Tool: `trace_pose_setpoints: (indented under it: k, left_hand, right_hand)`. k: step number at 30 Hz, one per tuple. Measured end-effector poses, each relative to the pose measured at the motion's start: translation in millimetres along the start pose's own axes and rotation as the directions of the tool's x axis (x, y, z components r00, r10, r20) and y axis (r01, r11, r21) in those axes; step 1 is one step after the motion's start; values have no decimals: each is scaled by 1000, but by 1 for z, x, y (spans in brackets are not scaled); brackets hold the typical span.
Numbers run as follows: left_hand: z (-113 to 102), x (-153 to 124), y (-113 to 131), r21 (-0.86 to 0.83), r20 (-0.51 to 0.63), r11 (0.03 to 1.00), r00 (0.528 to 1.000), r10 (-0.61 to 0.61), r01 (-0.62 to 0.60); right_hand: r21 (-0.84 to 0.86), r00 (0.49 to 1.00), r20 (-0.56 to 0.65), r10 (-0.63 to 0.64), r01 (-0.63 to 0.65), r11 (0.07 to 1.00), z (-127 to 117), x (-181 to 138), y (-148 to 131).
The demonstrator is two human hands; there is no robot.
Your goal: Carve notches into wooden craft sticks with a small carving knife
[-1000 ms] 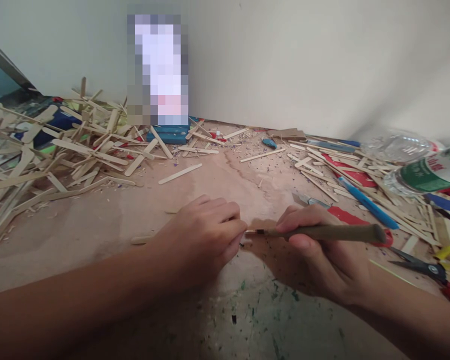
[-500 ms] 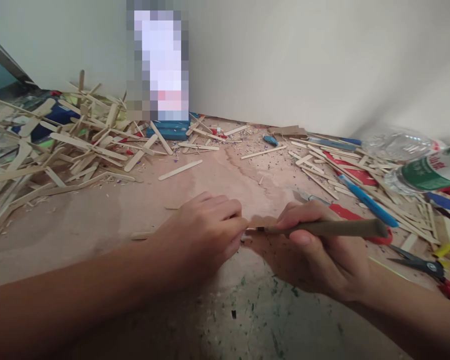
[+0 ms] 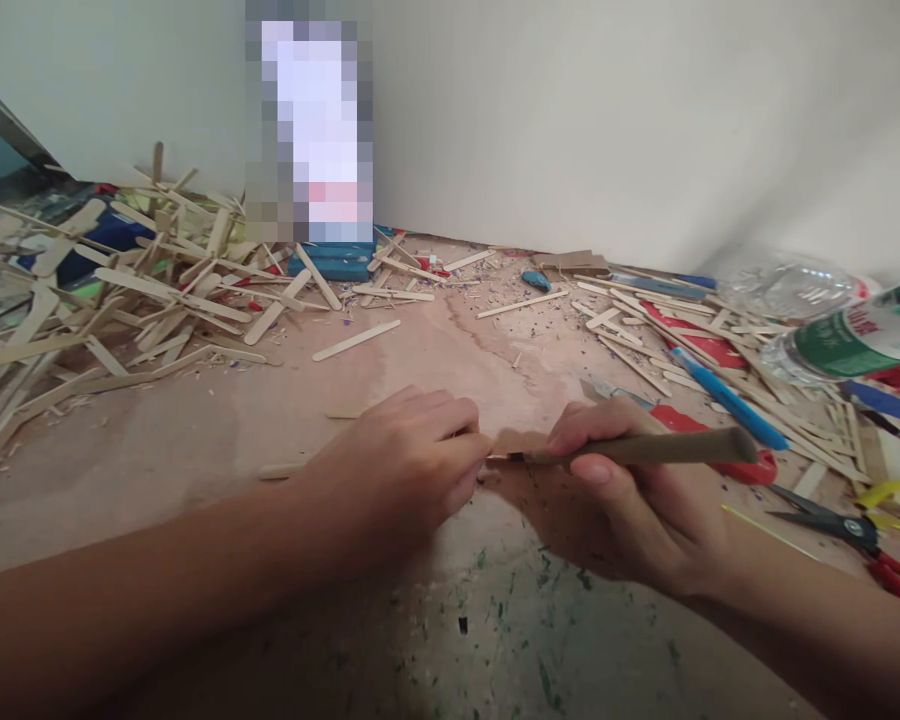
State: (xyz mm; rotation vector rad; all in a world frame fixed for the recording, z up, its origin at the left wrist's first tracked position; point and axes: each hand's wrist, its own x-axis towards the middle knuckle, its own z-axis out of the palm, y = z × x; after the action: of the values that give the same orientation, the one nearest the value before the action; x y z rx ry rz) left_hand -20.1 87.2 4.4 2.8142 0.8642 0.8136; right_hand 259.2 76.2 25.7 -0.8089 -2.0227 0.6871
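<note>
My left hand [image 3: 420, 455] is closed, its fingers pinched together low over the tabletop; what lies between the fingertips is hidden. Gripped in my right hand [image 3: 637, 490] is a wood-handled carving tool [image 3: 667, 446], held almost level with its butt to the right. Its dark collar and thin tip point left and reach the fingertips of my left hand. Ends of two craft sticks [image 3: 281, 471] show beside my left wrist and knuckles. A utility knife with a red handle [image 3: 750, 466] lies behind my right hand, partly covered by it.
A large heap of craft sticks [image 3: 172, 285] fills the left back. On the right are more sticks, a blue pen-like tool [image 3: 729, 398], scissors [image 3: 847, 528] and plastic bottles [image 3: 855, 335]. A blurred-out upright thing [image 3: 319, 130] stands against the wall [image 3: 570, 120].
The whole view has shifted slightly left. The carving tool's butt sits a little lower and farther left; both hands keep nearly the same pose.
</note>
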Motion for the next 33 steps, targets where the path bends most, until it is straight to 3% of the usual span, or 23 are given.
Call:
trace_pose_setpoints:
  k: [4, 13, 33]
  left_hand:
    - [-1, 0, 0, -2, -3, 1000, 1000, -8, 8]
    - [-2, 1, 1, 10, -1, 1000, 1000, 5, -5]
    - [0, 2, -1, 11, -9, 1000, 1000, 15, -15]
  right_hand:
    - [10, 998, -43, -51, 52, 999, -1, -2, -1]
    - [-28, 995, -5, -102, 102, 994, -1, 2, 1]
    - [-135, 993, -24, -114, 110, 985, 0, -1, -1]
